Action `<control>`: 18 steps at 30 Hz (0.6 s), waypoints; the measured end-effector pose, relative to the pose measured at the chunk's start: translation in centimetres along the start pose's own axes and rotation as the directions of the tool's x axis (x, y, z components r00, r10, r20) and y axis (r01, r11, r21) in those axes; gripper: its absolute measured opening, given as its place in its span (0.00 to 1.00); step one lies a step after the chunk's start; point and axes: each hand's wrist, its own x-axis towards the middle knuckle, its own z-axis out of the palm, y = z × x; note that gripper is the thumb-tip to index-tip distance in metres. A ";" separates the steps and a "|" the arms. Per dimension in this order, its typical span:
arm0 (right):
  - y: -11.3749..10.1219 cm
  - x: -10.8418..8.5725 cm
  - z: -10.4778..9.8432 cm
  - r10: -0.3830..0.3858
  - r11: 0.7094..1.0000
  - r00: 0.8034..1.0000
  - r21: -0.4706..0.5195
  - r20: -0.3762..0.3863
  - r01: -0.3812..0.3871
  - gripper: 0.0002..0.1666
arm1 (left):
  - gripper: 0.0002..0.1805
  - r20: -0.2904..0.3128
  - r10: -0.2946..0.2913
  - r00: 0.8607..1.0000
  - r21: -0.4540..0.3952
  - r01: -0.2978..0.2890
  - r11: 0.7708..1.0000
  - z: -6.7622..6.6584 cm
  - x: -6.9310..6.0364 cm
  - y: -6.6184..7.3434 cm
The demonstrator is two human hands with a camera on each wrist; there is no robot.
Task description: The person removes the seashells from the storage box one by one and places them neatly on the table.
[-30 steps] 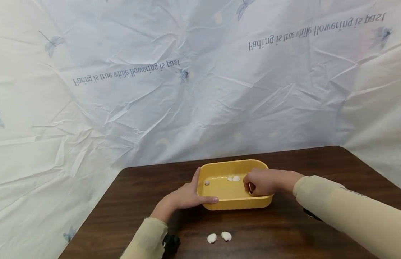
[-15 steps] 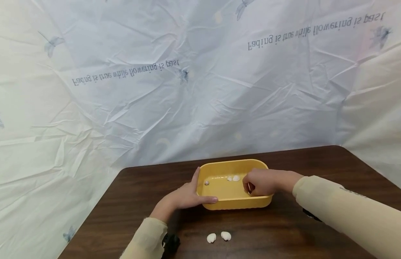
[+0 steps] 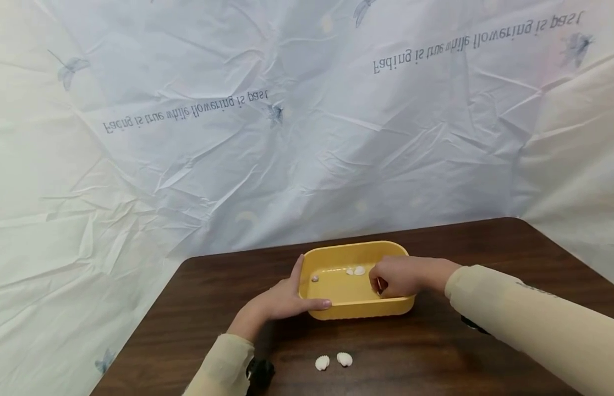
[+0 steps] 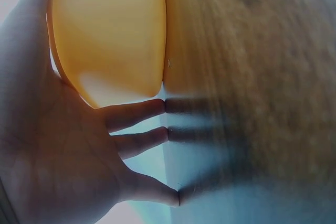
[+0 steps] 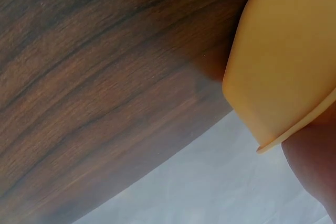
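A yellow rectangular tub (image 3: 356, 311) with rounded corners sits on the table. My left hand (image 3: 282, 298) rests at its left end, thumb along the front wall and another finger up the left side. In the left wrist view the fingers (image 4: 139, 145) are straight and spread, tips at the tabletop. My right hand (image 3: 398, 276) reaches over the rim into the right end, fingers curled downward; whatever may lie between its fingertips is hidden. Two white seashells (image 3: 358, 270) lie towards the back inside the tub, and a small pinkish shell (image 3: 314, 279) lies at its left.
Two white scallop-like shells (image 3: 344, 359) lie side by side on the dark wooden table (image 3: 213, 308), in front of the tub. Behind the table hangs a wrinkled white cloth (image 3: 327, 165) with printed lettering. A black strap (image 3: 260, 374) sits at the left wrist.
The head view has shifted slightly. Both hands keep their places at the tub, and the shells have not visibly moved.
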 end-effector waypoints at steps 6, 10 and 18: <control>0.4 0.0 0.1 -0.006 1.000 1.000 0.000 -0.010 0.006 0.09 | 0.77 0.006 0.005 1.000 -0.003 -0.005 1.000 0.0 0.0 0.0; 0.5 0.0 0.2 -0.012 1.000 1.000 0.001 -0.015 0.012 0.08 | 0.77 0.006 -0.001 1.000 -0.002 0.001 1.000 0.0 0.2 0.0; 0.4 0.1 0.2 -0.007 1.000 1.000 -0.007 -0.018 0.007 0.07 | 0.78 -0.002 0.005 1.000 0.001 -0.005 1.000 -0.1 0.2 -0.2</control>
